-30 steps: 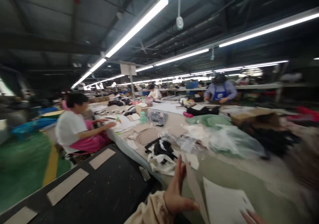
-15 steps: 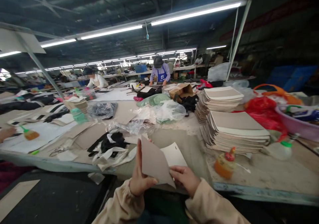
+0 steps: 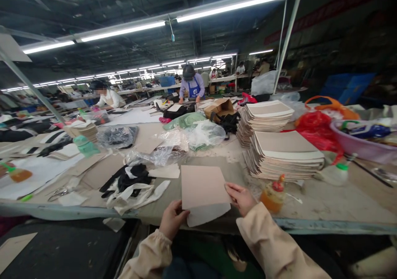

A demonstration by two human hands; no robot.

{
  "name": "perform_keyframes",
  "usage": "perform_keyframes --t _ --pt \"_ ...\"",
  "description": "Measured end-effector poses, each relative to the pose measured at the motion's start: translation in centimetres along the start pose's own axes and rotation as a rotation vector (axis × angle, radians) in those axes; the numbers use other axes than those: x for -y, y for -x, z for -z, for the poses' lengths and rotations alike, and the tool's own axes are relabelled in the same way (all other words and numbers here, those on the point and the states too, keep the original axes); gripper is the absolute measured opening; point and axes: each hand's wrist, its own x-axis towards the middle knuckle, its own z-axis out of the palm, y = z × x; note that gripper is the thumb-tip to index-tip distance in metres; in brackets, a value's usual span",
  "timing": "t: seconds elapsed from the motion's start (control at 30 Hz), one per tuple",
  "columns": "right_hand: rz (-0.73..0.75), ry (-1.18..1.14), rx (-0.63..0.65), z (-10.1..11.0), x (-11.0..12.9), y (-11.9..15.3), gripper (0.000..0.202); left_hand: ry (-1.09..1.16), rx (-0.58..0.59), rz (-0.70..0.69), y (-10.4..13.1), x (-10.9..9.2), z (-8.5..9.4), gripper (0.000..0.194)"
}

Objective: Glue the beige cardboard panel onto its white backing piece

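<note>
A beige panel (image 3: pixel 203 186) with a paler lower flap lies nearly flat over the front edge of the worktable, between my hands. My left hand (image 3: pixel 173 220) pinches its lower left corner between thumb and fingers. At the panel's right edge, my right hand (image 3: pixel 242 197) is closed on it with the fingertips. To the right stands a tall stack of similar panels (image 3: pixel 288 146), with a bottle of orange glue (image 3: pixel 273 195) in front of it. Black and white fabric strips (image 3: pixel 136 184) lie to the left.
Another panel stack (image 3: pixel 268 110) rises behind. Clear plastic bags (image 3: pixel 206 135) lie mid-table. A purple basin (image 3: pixel 362 146) and red bag (image 3: pixel 319 126) sit at right, scissors (image 3: pixel 60 193) at left. Across the table a person in a blue apron (image 3: pixel 194 89) bends over work.
The panel has gone from raised and folded open to lying flatter. My left hand has changed from upright, spread fingers to a pinch on its corner. The view has shifted slightly right.
</note>
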Motion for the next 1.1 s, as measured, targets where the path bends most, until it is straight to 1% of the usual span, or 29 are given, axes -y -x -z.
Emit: perform_keyframes --t 0.07,0.13,0.2,0.27,0.37,0.4,0.47,0.53,0.6,0.67,0.77,0.93,1.1 --pt "-0.009 0.028 -0.006 -0.3 -0.6 -0.1 0.055 0.045 -0.009 0.02 -0.5 -0.3 -0.3 0.03" --pt "-0.007 0.056 -0.012 -0.4 -1.0 -0.2 0.052 0.097 -0.014 0.052 -1.0 -0.7 -0.3 0.031" --pt "0.004 0.092 -0.015 -0.2 -1.3 -0.4 0.049 0.147 -0.035 0.089 -1.5 -0.8 -0.1 0.036" --pt "0.014 0.137 -0.019 0.2 -1.6 -0.8 0.047 0.173 -0.098 0.131 -1.8 -0.8 0.3 0.043" --pt "0.029 0.221 -0.019 1.0 -2.2 -1.2 0.042 0.157 -0.15 0.195 -1.8 -1.2 1.1 0.053" --pt "0.035 0.252 -0.018 1.2 -2.4 -1.3 0.04 0.133 -0.144 0.199 -1.8 -1.5 1.2 0.054" --pt "0.047 0.32 -0.015 1.5 -2.7 -1.5 0.037 0.074 -0.101 0.176 -1.7 -2.3 1.4 0.049" --pt "0.059 0.402 -0.017 1.7 -2.7 -1.6 0.035 0.022 -0.037 0.156 -1.9 -3.0 1.3 0.042" --pt "0.067 0.5 -0.024 1.8 -2.6 -1.7 0.032 -0.052 0.034 0.18 -2.3 -3.4 1.1 0.039" --pt "0.073 0.609 -0.033 1.9 -2.4 -1.9 0.027 -0.144 0.074 0.221 -2.8 -3.3 0.9 0.037" --pt "0.072 0.782 -0.054 1.7 -2.2 -2.1 0.023 -0.267 0.099 0.246 -3.5 -2.7 0.8 0.032" --pt "0.024 1.021 -0.102 0.7 -2.2 -2.3 0.014 -0.511 0.134 0.226 -4.3 -1.7 0.7 0.026" --pt "-0.004 1.182 -0.099 0.2 -2.1 -2.5 0.015 -0.774 0.134 0.195 -4.4 -1.8 0.1 0.024"
